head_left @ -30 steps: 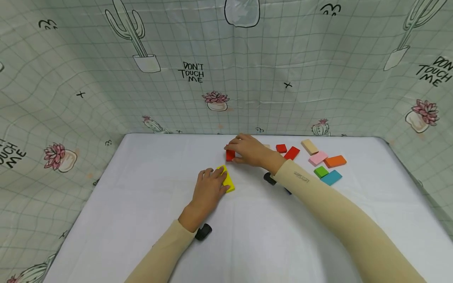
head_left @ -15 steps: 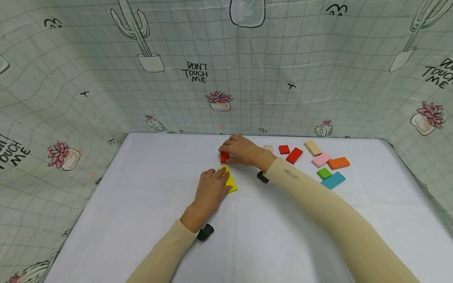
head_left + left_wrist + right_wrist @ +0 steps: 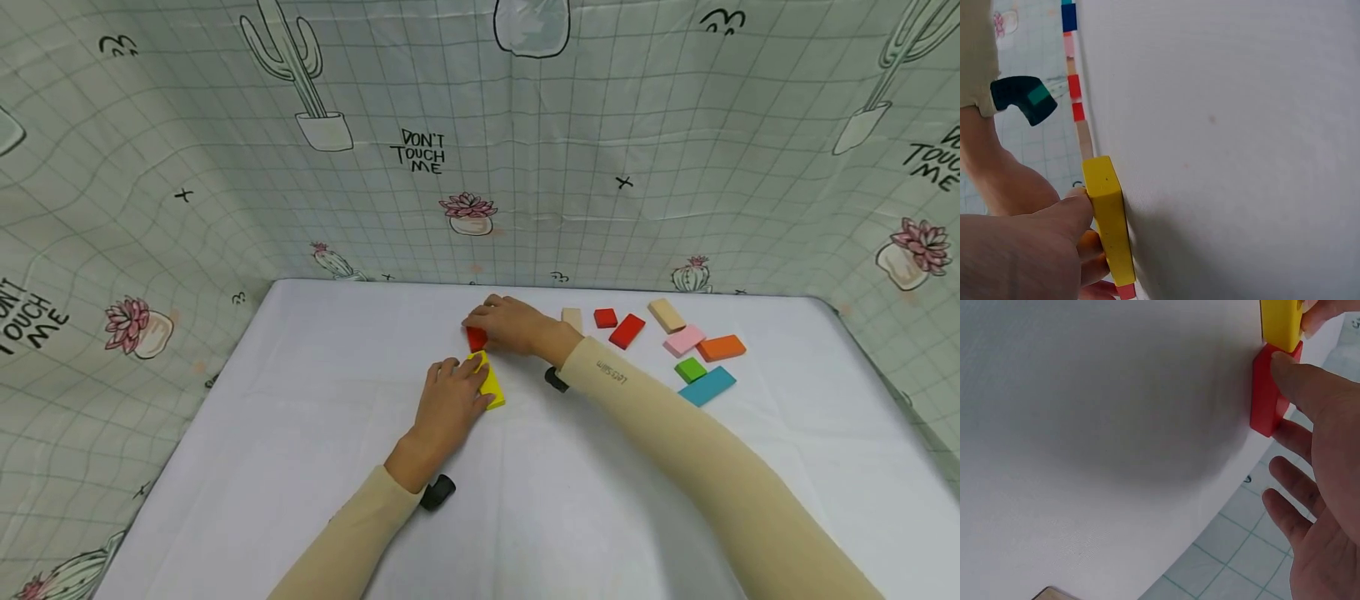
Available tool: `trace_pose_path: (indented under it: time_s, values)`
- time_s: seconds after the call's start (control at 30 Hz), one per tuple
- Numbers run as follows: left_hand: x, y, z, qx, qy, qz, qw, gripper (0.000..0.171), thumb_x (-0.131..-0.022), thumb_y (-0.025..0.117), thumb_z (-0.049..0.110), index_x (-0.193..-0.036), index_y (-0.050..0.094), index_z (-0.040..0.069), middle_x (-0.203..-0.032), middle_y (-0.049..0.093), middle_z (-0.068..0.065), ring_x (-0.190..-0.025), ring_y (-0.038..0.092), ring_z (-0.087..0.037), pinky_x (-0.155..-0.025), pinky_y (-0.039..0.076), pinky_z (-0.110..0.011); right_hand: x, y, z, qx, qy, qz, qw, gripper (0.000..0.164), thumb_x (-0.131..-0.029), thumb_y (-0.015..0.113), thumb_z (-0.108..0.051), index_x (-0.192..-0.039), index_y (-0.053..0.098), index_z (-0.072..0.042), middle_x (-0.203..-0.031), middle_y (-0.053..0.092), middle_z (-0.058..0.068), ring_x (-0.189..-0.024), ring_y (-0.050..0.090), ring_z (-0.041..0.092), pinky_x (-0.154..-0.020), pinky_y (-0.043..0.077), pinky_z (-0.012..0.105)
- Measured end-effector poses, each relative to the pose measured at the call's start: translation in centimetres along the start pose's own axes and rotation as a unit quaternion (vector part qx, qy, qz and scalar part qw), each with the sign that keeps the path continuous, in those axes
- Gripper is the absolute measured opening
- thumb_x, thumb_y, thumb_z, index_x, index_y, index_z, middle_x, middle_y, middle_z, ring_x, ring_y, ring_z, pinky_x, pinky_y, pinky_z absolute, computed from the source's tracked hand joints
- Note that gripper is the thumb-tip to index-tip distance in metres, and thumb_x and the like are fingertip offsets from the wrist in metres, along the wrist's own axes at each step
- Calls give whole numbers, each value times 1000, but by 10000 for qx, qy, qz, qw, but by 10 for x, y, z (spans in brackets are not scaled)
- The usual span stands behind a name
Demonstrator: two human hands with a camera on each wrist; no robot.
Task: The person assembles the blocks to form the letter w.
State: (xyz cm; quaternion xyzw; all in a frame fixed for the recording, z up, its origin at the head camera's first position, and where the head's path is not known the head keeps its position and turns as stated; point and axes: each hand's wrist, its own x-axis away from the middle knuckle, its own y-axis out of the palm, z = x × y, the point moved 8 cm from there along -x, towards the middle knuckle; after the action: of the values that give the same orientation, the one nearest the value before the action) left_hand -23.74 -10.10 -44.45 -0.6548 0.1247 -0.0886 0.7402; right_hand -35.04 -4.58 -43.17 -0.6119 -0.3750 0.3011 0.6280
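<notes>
My left hand [image 3: 444, 404] holds a flat yellow block [image 3: 492, 388] lying on the table, thumb on its near right side and fingers over its far left part. Beyond it, my right hand [image 3: 517, 325] pinches a red block [image 3: 476, 338] at the yellow block's far end. In the right wrist view, the thumb presses the red block [image 3: 1266, 394] while the lower fingers stay spread off it. There the red block's end meets the yellow block [image 3: 1280, 325]. The left wrist view shows the yellow block [image 3: 1110, 219] large, with only a sliver of red past it.
To the right lie a beige block [image 3: 572, 318], a small red block [image 3: 605, 317], a longer red block [image 3: 627, 331], a tan block [image 3: 667, 315], and pink [image 3: 684, 340], orange [image 3: 722, 347], green [image 3: 691, 370] and blue [image 3: 707, 386] blocks. A patterned cloth [image 3: 525, 167] hangs behind the table.
My right hand has carried the red block left, then nearer, up to the yellow block's far end, and turned it slightly. The left hand stays on the yellow block. The head view shifts slightly.
</notes>
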Motion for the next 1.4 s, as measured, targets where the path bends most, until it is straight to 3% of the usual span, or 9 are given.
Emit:
trace_pose_path:
  time_s: [0.37, 0.77, 1.4]
  values:
    - [-1, 2, 0, -111, -77, -49, 9999, 50, -101, 72, 37, -144, 67, 12, -155, 59, -4, -135, 53, -34, -116, 40, -50, 5, -3, 5, -84, 151, 124, 9998, 51, -100, 75, -21, -149, 62, -11, -144, 66, 10, -136, 56, 32, -121, 40, 50]
    - [0, 1, 1, -171, -45, -10, 9998, 49, -101, 72, 38, -143, 68, 12, -154, 59, -5, -135, 54, -34, -115, 41, -50, 1, -2, -2, -361, 24, 301, 9989, 45, -102, 73, -18, -145, 65, -9, -142, 68, 8, -131, 59, 30, -119, 43, 48]
    - [0, -1, 2, -127, -43, -50, 9999, 50, -102, 71, 37, -145, 67, 12, -155, 59, -5, -135, 54, -35, -115, 40, -50, 2, 2, -7, -309, -137, -100, 9994, 51, -105, 67, -18, -154, 57, -15, -158, 55, 9, -146, 50, 31, -124, 36, 51]
